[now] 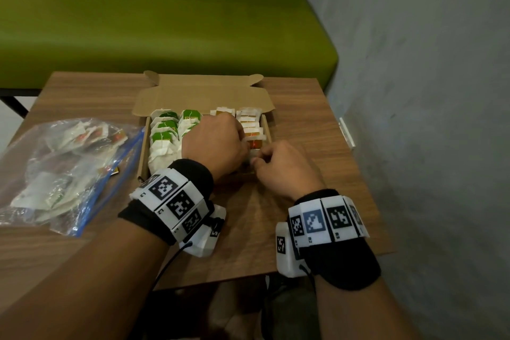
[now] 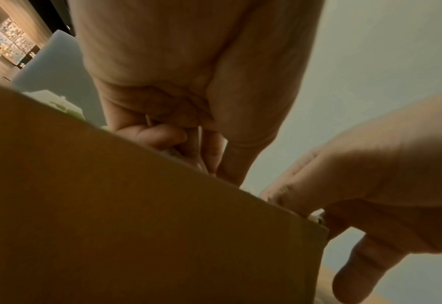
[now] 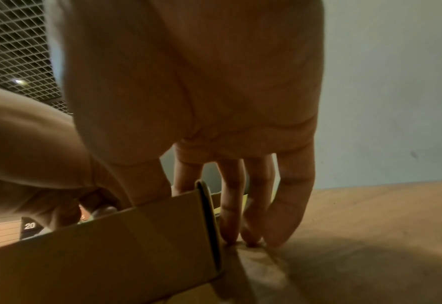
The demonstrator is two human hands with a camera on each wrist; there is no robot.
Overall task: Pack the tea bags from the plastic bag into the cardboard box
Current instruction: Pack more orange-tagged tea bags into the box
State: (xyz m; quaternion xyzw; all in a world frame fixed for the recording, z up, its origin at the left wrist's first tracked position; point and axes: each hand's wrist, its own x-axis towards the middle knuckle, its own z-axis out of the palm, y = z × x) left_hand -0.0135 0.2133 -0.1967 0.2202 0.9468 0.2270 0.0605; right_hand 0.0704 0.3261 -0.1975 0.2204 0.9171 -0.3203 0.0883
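The open cardboard box (image 1: 204, 96) stands mid-table, holding rows of green-tagged tea bags (image 1: 164, 130) on its left and orange-tagged tea bags (image 1: 249, 121) on its right. My left hand (image 1: 244, 150) reaches into the near right part with curled fingers. My right hand (image 1: 258, 159) is at the box's near right corner. Both pinch one white tea bag (image 1: 254, 155) low in the box. The left wrist view shows the box wall (image 2: 136, 226), the left hand (image 2: 214, 164) dipping behind it, and the tea bag (image 2: 316, 217). The clear plastic bag (image 1: 55, 174) with several tea bags lies left.
The wooden table (image 1: 303, 107) ends just right of the box, near a grey wall. A small white object (image 1: 347, 132) lies at that edge. A green bench (image 1: 165, 22) runs behind the table. In the right wrist view three fingers (image 3: 287, 205) touch the table outside the box wall (image 3: 111, 257).
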